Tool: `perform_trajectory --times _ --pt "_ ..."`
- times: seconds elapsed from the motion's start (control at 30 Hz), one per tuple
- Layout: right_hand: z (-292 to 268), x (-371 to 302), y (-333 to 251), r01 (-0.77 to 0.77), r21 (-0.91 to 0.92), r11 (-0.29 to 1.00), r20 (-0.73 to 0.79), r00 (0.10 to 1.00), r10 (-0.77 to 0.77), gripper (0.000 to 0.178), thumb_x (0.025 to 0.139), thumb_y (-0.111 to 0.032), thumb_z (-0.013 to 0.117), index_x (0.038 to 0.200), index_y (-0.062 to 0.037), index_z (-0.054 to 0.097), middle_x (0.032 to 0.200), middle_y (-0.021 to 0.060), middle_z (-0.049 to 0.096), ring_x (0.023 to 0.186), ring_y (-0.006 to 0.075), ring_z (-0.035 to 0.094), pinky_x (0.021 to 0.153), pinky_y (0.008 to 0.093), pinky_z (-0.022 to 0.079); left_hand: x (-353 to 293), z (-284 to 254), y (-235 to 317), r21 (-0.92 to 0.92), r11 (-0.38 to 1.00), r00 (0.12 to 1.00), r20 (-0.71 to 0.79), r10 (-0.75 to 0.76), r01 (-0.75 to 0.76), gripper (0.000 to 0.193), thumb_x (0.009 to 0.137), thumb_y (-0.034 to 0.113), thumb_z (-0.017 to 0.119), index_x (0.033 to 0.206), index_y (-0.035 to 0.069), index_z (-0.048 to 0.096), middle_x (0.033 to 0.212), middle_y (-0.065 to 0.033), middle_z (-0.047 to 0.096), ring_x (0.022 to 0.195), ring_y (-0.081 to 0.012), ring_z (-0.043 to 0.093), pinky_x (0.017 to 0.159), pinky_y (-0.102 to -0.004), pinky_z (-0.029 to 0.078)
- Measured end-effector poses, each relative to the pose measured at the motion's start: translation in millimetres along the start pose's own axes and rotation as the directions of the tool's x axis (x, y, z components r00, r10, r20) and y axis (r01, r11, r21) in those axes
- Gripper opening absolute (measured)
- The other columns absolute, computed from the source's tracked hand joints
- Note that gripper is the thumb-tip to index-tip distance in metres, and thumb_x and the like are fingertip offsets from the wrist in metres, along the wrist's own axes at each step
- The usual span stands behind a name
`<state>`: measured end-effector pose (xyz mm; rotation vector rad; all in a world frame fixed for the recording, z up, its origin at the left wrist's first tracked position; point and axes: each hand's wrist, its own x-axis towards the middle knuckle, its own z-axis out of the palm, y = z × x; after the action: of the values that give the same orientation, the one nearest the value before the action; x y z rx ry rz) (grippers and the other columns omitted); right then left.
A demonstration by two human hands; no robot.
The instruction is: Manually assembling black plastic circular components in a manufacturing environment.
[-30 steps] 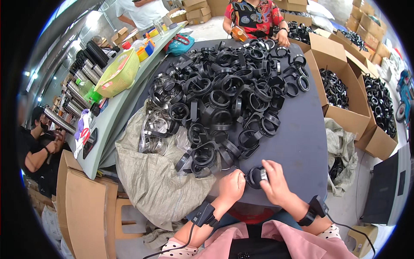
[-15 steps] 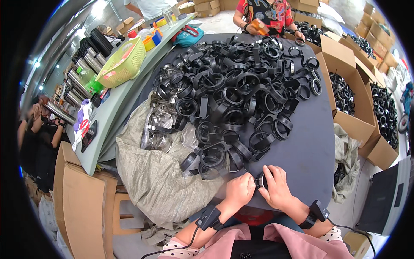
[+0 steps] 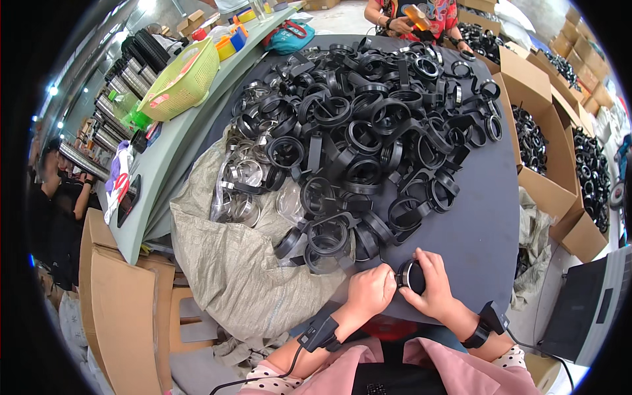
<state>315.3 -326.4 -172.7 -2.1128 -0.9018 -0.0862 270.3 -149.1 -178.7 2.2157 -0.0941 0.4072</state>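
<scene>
Just past the table's near edge, both hands meet at a black ring-shaped part (image 3: 413,276) with a pale metal band on its left side. My left hand (image 3: 372,289) is closed in a fist against that side, hiding whatever stub or handle lies inside it. Around the other side curls my right hand (image 3: 431,286), its thumb below and fingers above the rim. Beyond them spreads a big heap of similar black ring parts (image 3: 362,137), many with flat handles. Clear rings in plastic bags (image 3: 245,172) lie at the heap's left.
A woven sack (image 3: 243,276) drapes over the table's left edge. Open cartons (image 3: 550,191) of black parts stand at right. On a side bench (image 3: 174,155) sits a yellow-green basket (image 3: 187,82). Across the table, another person's hand (image 3: 400,25) holds an orange object.
The ring part has turned so its dark round face shows more, and my right hand has shifted slightly right. The view has shifted a little. Across the table, the other person's orange object has moved.
</scene>
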Motion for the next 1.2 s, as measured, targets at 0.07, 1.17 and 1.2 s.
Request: perform_trajectory --times 0.07,1.17,1.2 --pt "-7 1 -3 -0.017 0.045 0.999 -0.089 0.996 0.021 0.091 0.059 -0.025 0.086 0.133 0.0053 0.043 0.113 0.0215 0.057 0.1 0.0404 0.054 0.089 0.0473 0.045 -1 -1 1 0.005 1.0 1.0 0.018 0.004 -0.004 0.018 0.091 0.016 0.052 0.077 0.006 0.056 0.062 -0.0142 0.059 0.058 -0.0345 0.061 0.053 -0.0444 0.048" --pt "2 -7 -24 -0.068 -0.161 0.985 -0.046 0.997 0.061 0.044 0.099 -0.021 0.051 0.133 0.0053 0.048 0.127 0.0308 0.049 0.115 0.0461 0.048 0.1 0.0485 0.039 -8 15 -7 -0.038 0.999 0.998 -0.059 -0.025 0.022 0.023 0.092 0.018 0.05 0.079 -0.001 0.053 0.068 -0.0197 0.059 0.065 -0.0406 0.059 0.057 -0.0491 0.044" --pt "4 -7 -23 -0.05 -0.168 0.984 -0.066 0.997 0.039 0.044 0.099 -0.022 0.051 0.133 0.0056 0.048 0.126 0.0307 0.049 0.114 0.0461 0.048 0.099 0.0484 0.039 -7 16 -9 -0.043 0.999 0.998 -0.047 -0.029 0.027 0.022 0.091 0.018 0.051 0.079 -0.001 0.052 0.069 -0.0194 0.06 0.066 -0.0404 0.059 0.058 -0.0489 0.045"
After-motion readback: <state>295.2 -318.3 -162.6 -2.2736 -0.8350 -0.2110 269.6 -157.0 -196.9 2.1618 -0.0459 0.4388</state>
